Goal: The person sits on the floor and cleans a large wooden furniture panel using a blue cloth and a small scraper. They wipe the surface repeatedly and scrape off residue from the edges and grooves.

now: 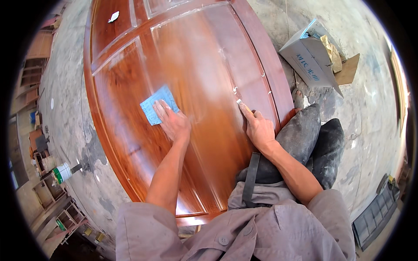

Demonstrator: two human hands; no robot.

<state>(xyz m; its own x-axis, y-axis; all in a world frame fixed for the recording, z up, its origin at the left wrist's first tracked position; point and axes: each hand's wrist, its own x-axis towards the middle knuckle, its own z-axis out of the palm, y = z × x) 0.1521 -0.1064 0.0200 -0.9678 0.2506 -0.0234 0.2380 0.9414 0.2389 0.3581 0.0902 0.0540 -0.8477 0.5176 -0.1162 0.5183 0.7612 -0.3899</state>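
Note:
A glossy red-brown wooden door with raised panels lies flat in front of me. My left hand presses a folded blue sheet of sandpaper onto the middle panel, fingertips spread over its right part. On the door's right side, my right hand is closed around a small putty knife, index finger stretched along it. Its pale tip is at the panel's right groove, just below a dab of white putty. Much of the handle is hidden in my fist.
An open cardboard box with crumpled brown paper stands on the stained concrete floor, right of the door. A white scrap lies on the far left panel. My knees are against the door's right edge. A white-and-green bucket stands at left.

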